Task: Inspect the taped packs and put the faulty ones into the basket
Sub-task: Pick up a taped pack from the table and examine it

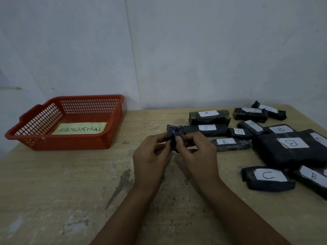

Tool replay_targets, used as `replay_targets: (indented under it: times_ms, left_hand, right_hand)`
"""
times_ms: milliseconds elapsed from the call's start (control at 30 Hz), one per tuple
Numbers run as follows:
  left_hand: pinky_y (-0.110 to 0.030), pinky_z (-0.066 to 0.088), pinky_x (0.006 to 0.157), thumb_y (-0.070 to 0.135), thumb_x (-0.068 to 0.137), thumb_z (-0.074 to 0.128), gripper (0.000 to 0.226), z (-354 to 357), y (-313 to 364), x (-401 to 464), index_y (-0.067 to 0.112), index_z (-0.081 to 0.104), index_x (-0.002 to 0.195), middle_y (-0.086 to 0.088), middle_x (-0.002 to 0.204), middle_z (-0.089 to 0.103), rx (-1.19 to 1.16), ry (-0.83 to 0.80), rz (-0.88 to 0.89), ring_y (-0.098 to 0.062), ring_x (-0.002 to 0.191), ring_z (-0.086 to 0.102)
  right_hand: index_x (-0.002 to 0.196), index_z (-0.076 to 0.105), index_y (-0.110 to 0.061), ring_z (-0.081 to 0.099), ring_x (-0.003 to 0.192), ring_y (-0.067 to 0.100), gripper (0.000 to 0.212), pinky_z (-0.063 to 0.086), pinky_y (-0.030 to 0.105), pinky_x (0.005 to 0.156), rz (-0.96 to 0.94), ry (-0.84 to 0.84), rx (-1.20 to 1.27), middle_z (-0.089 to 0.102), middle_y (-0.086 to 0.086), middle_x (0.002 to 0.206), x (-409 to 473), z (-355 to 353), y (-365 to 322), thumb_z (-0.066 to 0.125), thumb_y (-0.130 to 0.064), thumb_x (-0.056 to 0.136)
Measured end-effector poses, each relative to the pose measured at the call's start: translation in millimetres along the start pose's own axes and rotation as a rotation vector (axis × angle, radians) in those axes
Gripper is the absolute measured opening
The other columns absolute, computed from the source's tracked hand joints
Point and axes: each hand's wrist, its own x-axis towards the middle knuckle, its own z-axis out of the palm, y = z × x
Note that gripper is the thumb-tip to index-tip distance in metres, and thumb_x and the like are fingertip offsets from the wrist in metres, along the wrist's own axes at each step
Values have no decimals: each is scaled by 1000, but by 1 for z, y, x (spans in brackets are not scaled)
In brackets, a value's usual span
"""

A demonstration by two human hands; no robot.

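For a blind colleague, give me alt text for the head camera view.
Both hands, left hand and right hand, hold a small dark pack over a wooden table. A red basket labelled ABNORMAL sits left; lettered packs lie right.

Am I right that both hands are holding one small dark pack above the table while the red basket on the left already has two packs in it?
Not quite: in the head view the red basket holds no packs, only a yellow label reading ABNORMAL. The rest stands: the left hand and right hand both hold one small dark pack above the table.
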Motion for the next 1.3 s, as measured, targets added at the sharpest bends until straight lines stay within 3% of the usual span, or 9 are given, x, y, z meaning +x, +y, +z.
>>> replay_targets:
  times_ms: [233,467,600,800,1033,1167,1300]
  left_hand:
    - [-33,66,90,8,99,79,30,0,0,1,15,78,128,6,116,78,-60,-5,12,-9,106,78]
    - [-35,67,85,20,95,85,15,4,7,0,19,81,110,7,103,82,-223,86,-235,-8,96,80]
    - [-29,65,84,14,96,83,10,4,8,-1,16,83,106,6,95,81,-203,73,-207,-9,92,80]
    - [-25,64,82,9,94,83,10,5,8,-3,15,83,102,8,91,81,-149,45,-135,-8,88,79]
    - [-39,66,86,25,95,85,12,3,6,-1,22,84,107,11,98,81,-148,81,-177,-10,97,79]
    - [-39,65,83,18,97,82,11,2,5,-1,20,85,107,12,94,82,-117,95,-161,-10,92,79]
    - [-42,65,82,15,97,82,12,1,3,0,19,86,108,11,95,82,-76,94,-120,-10,91,79]
  right_hand:
    - [91,73,-11,63,84,5,8,48,9,71,-76,2,-45,65,-4,89,-1,1,0,73,-10,99]
    - [94,73,-12,65,86,6,5,59,23,74,-112,-37,-17,63,-5,92,2,3,7,76,-11,98]
    - [94,74,-13,70,88,9,11,61,20,76,8,-18,113,67,-5,92,-2,5,2,80,-22,97]
    - [85,70,-12,65,79,10,14,58,28,69,7,2,37,64,-5,83,-2,7,5,77,-12,97]
    - [82,68,-16,63,78,6,16,50,15,69,-18,-46,-32,61,-9,82,2,3,8,77,-10,94]
    - [87,68,-19,67,84,8,14,59,25,72,34,-46,20,64,-9,88,2,4,8,80,-20,93]
    - [97,70,-18,69,86,6,13,56,15,71,53,0,69,68,-8,93,1,2,4,83,-18,92]
